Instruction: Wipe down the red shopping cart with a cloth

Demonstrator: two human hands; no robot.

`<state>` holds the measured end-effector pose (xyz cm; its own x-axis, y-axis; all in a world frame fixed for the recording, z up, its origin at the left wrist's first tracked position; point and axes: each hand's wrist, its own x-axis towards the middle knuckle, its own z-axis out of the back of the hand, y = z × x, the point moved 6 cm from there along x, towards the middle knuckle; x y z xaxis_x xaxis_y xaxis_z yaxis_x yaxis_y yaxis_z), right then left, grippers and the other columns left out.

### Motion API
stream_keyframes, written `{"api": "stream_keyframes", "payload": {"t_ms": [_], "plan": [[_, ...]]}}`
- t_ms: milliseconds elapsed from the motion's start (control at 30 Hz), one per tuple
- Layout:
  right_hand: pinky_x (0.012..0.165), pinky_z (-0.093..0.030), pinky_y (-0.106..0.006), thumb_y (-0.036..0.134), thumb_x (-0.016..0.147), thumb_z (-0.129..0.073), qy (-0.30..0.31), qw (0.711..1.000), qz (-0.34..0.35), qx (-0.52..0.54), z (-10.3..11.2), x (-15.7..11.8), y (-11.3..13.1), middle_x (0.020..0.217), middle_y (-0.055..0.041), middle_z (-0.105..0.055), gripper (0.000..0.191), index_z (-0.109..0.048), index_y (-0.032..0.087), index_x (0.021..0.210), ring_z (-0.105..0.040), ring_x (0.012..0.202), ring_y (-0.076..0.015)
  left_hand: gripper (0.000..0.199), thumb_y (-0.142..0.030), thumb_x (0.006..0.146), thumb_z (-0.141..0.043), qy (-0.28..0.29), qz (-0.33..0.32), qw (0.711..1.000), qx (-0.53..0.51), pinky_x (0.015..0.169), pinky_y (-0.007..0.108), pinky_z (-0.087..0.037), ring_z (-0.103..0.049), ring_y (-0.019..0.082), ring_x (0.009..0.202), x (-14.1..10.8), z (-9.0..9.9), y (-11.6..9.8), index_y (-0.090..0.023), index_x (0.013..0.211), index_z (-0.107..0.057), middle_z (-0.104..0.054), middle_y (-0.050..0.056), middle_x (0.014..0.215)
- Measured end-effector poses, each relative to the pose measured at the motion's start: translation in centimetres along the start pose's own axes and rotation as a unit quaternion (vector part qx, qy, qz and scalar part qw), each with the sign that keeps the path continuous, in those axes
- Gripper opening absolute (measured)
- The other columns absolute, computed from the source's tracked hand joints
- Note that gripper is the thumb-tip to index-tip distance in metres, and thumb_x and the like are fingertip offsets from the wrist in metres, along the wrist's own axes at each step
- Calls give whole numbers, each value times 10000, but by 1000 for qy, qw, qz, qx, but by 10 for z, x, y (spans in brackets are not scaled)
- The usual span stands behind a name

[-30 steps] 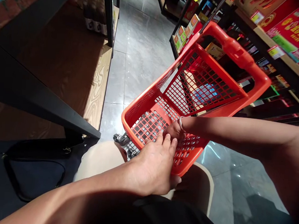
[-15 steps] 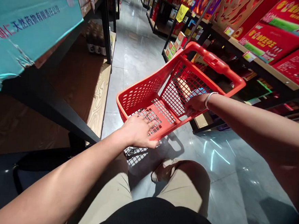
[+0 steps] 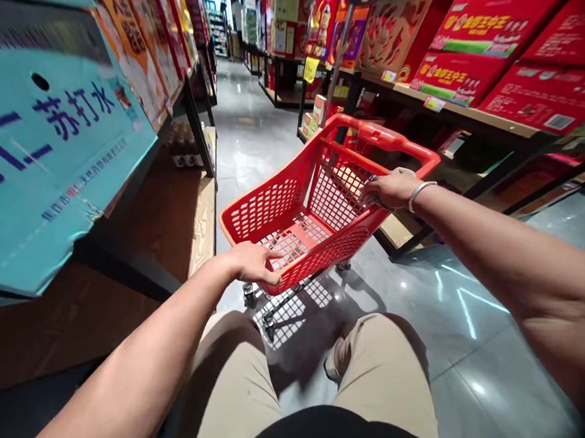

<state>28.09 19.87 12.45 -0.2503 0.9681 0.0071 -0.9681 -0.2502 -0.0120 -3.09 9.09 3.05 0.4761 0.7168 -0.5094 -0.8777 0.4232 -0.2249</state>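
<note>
A red plastic shopping cart (image 3: 291, 235) with a grid basket stands in front of my knees, its handle at the far right end. My left hand (image 3: 257, 262) rests on the near left corner of the basket rim, thumb apart from the fingers, which hang over the edge. On the near side rim, closer to the handle, my right hand (image 3: 392, 188) is closed over the edge; a bracelet (image 3: 419, 194) circles that wrist. Its fingertips are partly hidden. A small bit of blue shows beside the right fingers. No goods are seen inside the basket.
Large turquoise cartons (image 3: 43, 128) jut out on the left above a wooden lower shelf (image 3: 205, 219). Red boxes (image 3: 467, 78) are stacked on a shelf at the right. Between them a grey tiled aisle (image 3: 240, 108) runs away to further shelves.
The view has tilted up and turned left, showing more aisle and carton. My right hand has moved from inside the basket up onto its rim. My left hand's spread fingers have curled over the corner.
</note>
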Motion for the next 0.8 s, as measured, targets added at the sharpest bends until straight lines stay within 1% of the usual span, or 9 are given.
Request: {"api": "stream_keyframes", "payload": {"t_ms": [100,200,267,333,400,433,567,700,800], "plan": [[918,-291,-460,364,918,-632,-37,998,-7,-41,-6,-20,3,1231,-114,-689,315,-727,224,1184,-519,1095,-290,842,-379,725,-658,28,11,998,-54,894,288,-518,-707,253,1071,-2,1,1,-233,1527,-444,-752,40,1206],[913,-286,-482,485,935,-591,-109,993,37,-20,-26,-46,48,1184,-100,-710,370,-701,292,1231,-502,1057,-308,892,-266,749,-634,11,-2,997,-82,914,263,-518,-695,224,1109,-1,8,-17,-206,1581,-321,-687,58,1334],[939,-281,-471,488,967,-539,-166,981,90,34,-42,-62,87,1192,-86,-707,361,-704,293,1222,-501,1049,-283,849,-286,807,-616,-47,-35,996,-68,960,283,-502,-672,235,1158,3,15,-39,-208,1588,-292,-661,79,1369],[972,-271,-458,454,985,-523,-231,961,127,80,-55,-77,116,1223,-66,-693,336,-699,293,1222,-489,1071,-263,697,-352,873,-585,-127,-64,989,-45,994,316,-485,-653,260,1187,9,19,-61,-190,1524,-400,-661,112,1357],[1004,-270,-444,421,998,-513,-283,942,148,107,-63,-87,131,1251,-49,-680,319,-690,296,1232,-471,1110,-249,422,-365,966,-449,-187,-64,980,-31,940,325,-501,-680,259,1114,15,17,-76,-177,1319,-588,-715,121,1238],[1019,-272,-439,418,1000,-513,-299,935,157,110,-65,-90,132,1259,-42,-676,317,-687,298,1236,-461,1132,-246,403,-373,1010,-354,-214,-38,976,-25,905,336,-510,-693,261,1075,18,15,-78,-188,1250,-619,-733,120,1180],[1078,-259,-465,451,988,-532,-304,938,151,71,-61,-87,93,1315,-32,-650,317,-690,323,1231,-436,1192,-248,417,-413,1038,-279,-269,62,961,24,815,358,-512,-720,275,973,22,4,-70,-259,1226,-618,-755,97,1081],[1116,-203,-558,347,967,-561,-334,941,13,51,-42,-80,8,1445,-41,-561,325,-665,315,1273,-335,1329,-306,403,-424,1038,-293,-282,57,957,35,784,329,-496,-721,256,964,18,3,-65,-276,1230,-615,-759,79,1070],[1141,-197,-589,254,946,-512,-395,910,-93,88,-37,-86,-33,1481,-86,-496,364,-647,250,1284,-221,1412,-344,404,-429,1037,-294,-289,55,955,37,774,331,-486,-721,260,954,14,5,-62,-278,1229,-616,-762,77,1064]]}}
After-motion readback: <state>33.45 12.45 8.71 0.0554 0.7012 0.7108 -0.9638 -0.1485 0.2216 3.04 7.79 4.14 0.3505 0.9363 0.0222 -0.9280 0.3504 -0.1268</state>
